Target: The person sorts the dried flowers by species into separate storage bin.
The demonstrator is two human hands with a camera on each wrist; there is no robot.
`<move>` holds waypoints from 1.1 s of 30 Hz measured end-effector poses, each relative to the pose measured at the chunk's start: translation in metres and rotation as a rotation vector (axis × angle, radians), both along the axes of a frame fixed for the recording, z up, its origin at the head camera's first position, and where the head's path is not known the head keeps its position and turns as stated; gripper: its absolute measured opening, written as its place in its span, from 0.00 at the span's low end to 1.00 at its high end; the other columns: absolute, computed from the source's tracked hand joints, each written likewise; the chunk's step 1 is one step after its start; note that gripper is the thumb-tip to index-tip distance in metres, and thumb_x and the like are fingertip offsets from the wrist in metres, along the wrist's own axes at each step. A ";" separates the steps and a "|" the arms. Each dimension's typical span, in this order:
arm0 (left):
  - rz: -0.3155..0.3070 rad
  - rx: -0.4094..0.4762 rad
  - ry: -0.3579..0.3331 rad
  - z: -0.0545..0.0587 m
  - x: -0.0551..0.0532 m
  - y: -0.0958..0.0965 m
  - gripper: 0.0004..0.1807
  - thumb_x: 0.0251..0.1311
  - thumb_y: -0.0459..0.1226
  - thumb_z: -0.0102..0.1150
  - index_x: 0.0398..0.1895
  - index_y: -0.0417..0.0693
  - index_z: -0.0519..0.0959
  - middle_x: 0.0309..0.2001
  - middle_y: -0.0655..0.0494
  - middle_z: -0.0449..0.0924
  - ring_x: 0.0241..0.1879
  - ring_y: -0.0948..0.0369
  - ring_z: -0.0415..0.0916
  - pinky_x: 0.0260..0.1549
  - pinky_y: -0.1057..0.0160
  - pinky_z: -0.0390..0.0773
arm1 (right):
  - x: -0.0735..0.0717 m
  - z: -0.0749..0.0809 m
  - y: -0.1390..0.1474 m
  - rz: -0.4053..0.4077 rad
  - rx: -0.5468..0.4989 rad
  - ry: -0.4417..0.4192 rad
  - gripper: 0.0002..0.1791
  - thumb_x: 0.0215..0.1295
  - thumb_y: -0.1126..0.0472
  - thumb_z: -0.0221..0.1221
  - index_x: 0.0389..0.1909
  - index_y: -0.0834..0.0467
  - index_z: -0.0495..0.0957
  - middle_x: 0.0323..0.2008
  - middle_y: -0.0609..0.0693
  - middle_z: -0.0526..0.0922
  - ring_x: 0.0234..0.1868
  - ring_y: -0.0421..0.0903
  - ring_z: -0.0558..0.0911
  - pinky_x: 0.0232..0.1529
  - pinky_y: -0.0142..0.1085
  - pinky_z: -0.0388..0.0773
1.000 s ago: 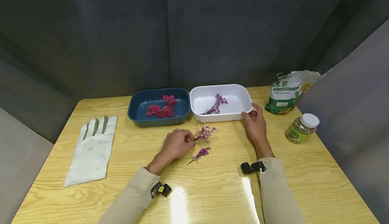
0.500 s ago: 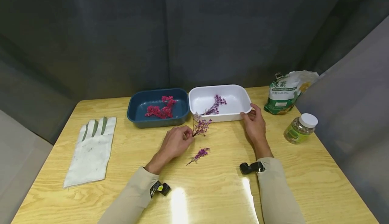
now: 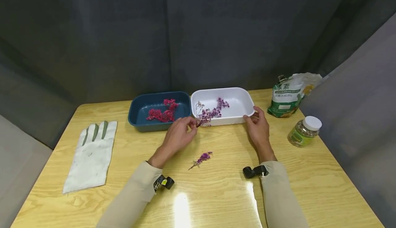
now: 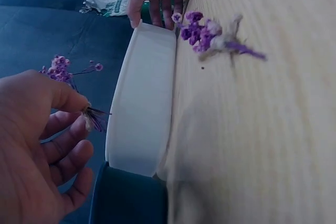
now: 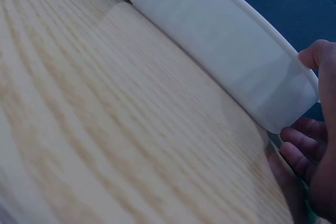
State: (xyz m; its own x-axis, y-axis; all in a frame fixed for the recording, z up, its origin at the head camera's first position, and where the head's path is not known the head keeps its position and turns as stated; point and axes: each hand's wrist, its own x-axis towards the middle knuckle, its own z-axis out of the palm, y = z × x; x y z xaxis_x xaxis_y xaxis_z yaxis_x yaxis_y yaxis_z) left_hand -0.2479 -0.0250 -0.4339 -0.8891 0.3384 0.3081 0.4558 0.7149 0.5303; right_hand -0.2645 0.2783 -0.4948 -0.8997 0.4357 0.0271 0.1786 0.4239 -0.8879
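My left hand (image 3: 177, 136) pinches the stems of a purple dried-flower sprig (image 3: 205, 116) between thumb and forefinger, at the near left rim of the white plastic bin (image 3: 233, 120). In the left wrist view the sprig's tied stem ends (image 4: 95, 116) stick out past the thumb. With thumb on the rim and fingers bent against the outside, my right hand (image 3: 259, 129) holds the white bin's near right corner. Another purple sprig (image 3: 221, 105) lies inside that bin. A smaller purple sprig (image 3: 204, 157) lies on the table between my arms.
Touching the white bin on its left is a dark blue bin (image 3: 148, 128) with red dried flowers (image 3: 164, 114) in it. A white-and-green glove (image 3: 91, 162) lies at left. At right stand a green-and-white bag (image 3: 287, 95) and a white-lidded jar (image 3: 304, 131).
My left hand has moved the purple sprig away from me, from over the table to the white bin's near rim. The right hand stays at the bin's corner.
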 end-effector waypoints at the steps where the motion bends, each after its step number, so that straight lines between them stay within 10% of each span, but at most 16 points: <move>1: -0.002 -0.012 0.008 0.002 -0.002 0.003 0.05 0.59 0.38 0.59 0.37 0.51 0.81 0.32 0.60 0.81 0.32 0.63 0.72 0.39 0.61 0.72 | 0.000 0.000 0.001 0.003 0.002 0.000 0.35 0.67 0.44 0.54 0.72 0.44 0.56 0.64 0.55 0.71 0.58 0.52 0.74 0.58 0.47 0.68; 33: 0.097 -0.140 0.085 0.011 -0.063 0.052 0.07 0.65 0.42 0.53 0.38 0.57 0.81 0.35 0.63 0.82 0.40 0.61 0.75 0.40 0.55 0.70 | 0.002 0.000 0.002 0.029 -0.032 0.009 0.35 0.68 0.43 0.53 0.73 0.43 0.54 0.64 0.57 0.71 0.62 0.54 0.74 0.63 0.50 0.66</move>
State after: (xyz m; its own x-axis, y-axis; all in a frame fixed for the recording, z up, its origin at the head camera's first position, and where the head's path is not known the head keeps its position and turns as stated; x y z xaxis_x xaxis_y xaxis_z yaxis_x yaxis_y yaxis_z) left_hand -0.3107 0.0269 -0.4229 -0.8927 0.2968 0.3390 0.4196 0.8220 0.3850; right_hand -0.2625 0.2802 -0.4953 -0.9119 0.4098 0.0216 0.1584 0.4001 -0.9027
